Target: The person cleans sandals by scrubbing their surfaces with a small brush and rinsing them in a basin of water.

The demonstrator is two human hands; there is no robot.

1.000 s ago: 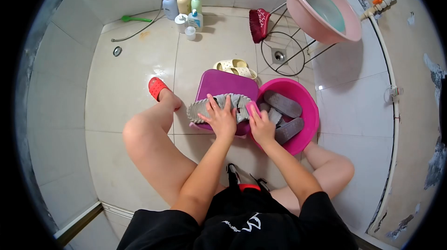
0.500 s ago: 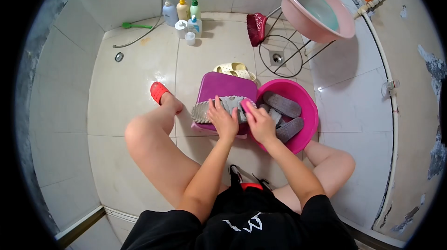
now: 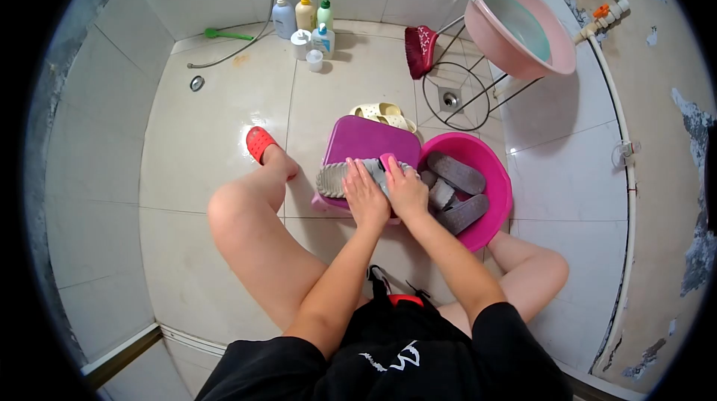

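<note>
A grey slipper (image 3: 333,179) with a braided edge lies sideways across a purple stool (image 3: 373,137). My left hand (image 3: 366,196) rests on its middle, fingers straight and flat, pressing on it. Close beside it, my right hand (image 3: 408,192) is closed around a pink scrub brush (image 3: 387,163) held against the slipper's upper. The bristles are mostly hidden by the fingers. To the right of the stool, a bright pink basin (image 3: 502,190) holds more grey slippers (image 3: 457,172).
Cream clogs (image 3: 382,111) sit behind the stool. Several pump bottles (image 3: 305,13) stand by the back wall, near a green brush (image 3: 228,33). A red broom (image 3: 420,50) and a wire stand bearing a pale pink basin (image 3: 553,28) are at back right. My left foot wears a red clog (image 3: 259,144).
My right hand has slid the brush left along the slipper, up close to my left hand. My left hand stays on the slipper. The whole view has shifted slightly.
</note>
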